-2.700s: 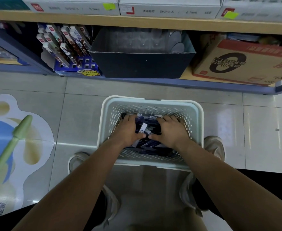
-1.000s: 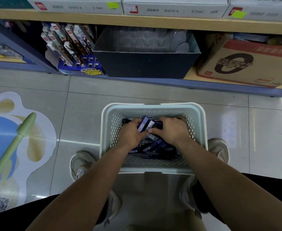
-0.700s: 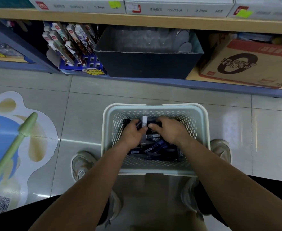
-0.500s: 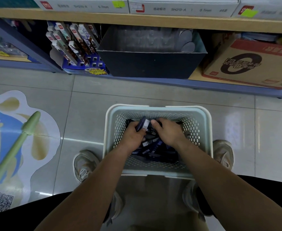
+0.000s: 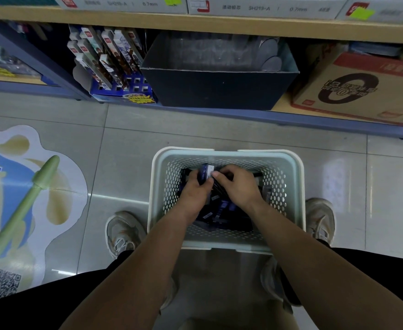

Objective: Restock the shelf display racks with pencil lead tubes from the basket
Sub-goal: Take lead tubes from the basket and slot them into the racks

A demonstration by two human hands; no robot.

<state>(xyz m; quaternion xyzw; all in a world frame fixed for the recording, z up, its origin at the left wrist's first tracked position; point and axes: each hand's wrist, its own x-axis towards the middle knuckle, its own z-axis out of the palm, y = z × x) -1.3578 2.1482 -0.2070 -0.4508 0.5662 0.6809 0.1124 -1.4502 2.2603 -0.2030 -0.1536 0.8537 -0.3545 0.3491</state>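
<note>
L hand (image 5: 195,190), R hand (image 5: 238,186) hide most tubes (image 5: 219,210); top boxes (image 5: 262,7) cropped (txt blurry).

**Both grips down in the basket**

Inside the white perforated basket (image 5: 288,186), the left grip (image 5: 195,189) clutches a small bundle of lead tubes (image 5: 205,173), ends up. The right grip (image 5: 241,186), touching it, lays its thumb on the bundle; whether its curled fingers hold anything is hidden. Loose tubes (image 5: 221,213) lie heaped in the basket's bottom. Beyond the basket stands a dark box (image 5: 217,86); beyond and leftward, a blue display rack (image 5: 114,65).
</note>
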